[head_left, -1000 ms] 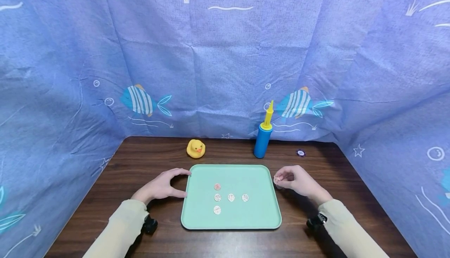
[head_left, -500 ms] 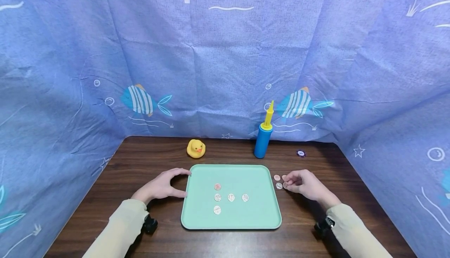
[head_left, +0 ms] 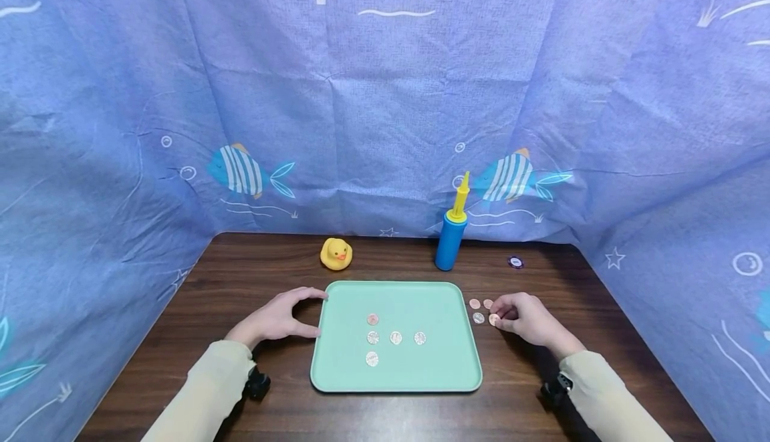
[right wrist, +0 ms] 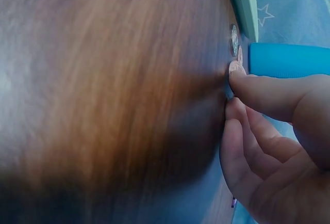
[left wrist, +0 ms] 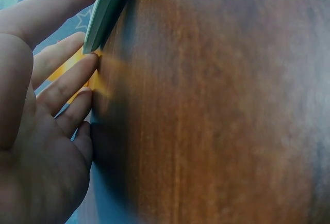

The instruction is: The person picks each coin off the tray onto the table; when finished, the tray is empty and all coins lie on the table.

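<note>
Right hand (head_left: 529,318) pinches coin (head_left: 494,319) — small, round, coppery, flat on table (head_left: 240,281).

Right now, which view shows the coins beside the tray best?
The head view: the loose coins lie on the table right of the tray, at the right hand. The right wrist view shows them edge-on and blurred; the left wrist view shows none.
</note>
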{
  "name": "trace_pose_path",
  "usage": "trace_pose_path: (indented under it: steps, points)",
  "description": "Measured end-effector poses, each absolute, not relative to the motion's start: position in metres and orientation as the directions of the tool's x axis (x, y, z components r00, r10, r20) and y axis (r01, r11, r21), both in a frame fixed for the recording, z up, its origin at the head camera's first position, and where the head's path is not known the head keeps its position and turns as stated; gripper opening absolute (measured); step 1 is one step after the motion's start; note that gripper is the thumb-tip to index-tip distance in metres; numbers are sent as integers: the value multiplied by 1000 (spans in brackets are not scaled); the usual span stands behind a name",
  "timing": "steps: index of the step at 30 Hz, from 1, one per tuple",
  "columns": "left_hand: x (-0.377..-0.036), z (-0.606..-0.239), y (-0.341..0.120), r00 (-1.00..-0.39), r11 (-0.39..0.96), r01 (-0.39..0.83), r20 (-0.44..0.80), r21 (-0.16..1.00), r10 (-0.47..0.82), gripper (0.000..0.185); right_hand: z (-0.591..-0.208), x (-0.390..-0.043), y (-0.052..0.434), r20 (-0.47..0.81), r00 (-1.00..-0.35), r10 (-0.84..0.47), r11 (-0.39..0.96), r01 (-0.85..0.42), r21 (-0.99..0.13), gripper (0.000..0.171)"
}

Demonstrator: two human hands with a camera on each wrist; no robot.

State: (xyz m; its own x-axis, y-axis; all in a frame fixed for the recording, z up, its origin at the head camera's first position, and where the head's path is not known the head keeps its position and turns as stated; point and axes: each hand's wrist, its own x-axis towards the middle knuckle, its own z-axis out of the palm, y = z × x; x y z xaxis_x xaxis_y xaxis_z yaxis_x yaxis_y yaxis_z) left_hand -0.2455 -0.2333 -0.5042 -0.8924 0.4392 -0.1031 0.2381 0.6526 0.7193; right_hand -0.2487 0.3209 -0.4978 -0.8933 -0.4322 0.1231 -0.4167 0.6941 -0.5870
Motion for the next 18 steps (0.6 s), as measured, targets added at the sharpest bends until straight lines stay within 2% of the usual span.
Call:
trace_pose_path:
  steps: [18]
  points:
    - [-244, -502, -234, -887, 649, 258, -91, 716, 453, 73, -496, -244, 318, 109, -908, -404, 738, -394, -548, 10]
